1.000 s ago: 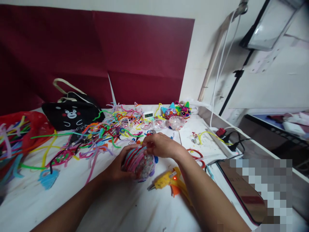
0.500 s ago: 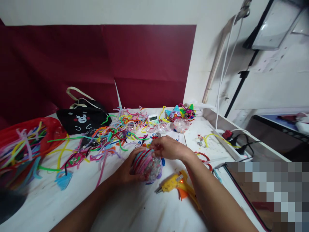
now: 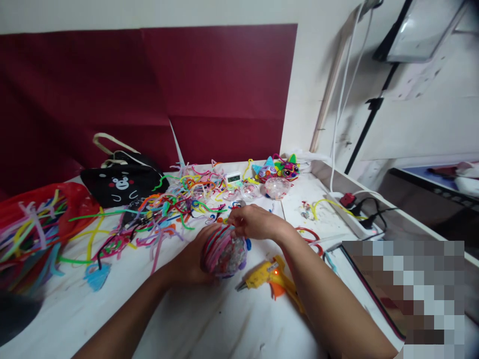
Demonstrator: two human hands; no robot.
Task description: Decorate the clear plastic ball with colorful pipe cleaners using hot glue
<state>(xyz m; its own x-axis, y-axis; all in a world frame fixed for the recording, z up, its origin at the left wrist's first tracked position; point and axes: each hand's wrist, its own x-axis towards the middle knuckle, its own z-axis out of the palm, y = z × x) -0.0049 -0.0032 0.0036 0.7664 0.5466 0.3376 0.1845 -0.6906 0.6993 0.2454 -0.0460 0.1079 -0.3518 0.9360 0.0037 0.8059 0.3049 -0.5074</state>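
My left hand [image 3: 190, 259] cups a clear glittery ball [image 3: 226, 254] partly wrapped in pink and blue pipe cleaners, holding it on the white table [image 3: 194, 319]. My right hand [image 3: 254, 222] rests on top of the ball, fingers pinched on a pipe cleaner strand at its upper edge. A yellow hot glue gun [image 3: 262, 276] with a red light lies just right of the ball, under my right forearm.
A tangle of loose coloured pipe cleaners [image 3: 164, 209] covers the table's middle. A red bag of pipe cleaners [image 3: 33, 224] sits at left, a black bear tote [image 3: 121, 184] behind. Finished colourful figures [image 3: 277, 169], clear balls [image 3: 276, 187], a small timer [image 3: 234, 177] and a power strip [image 3: 355, 219] are at the back right.
The camera view shifted slightly. My hands stay on the ball; the right fingers keep working the strand along its top.
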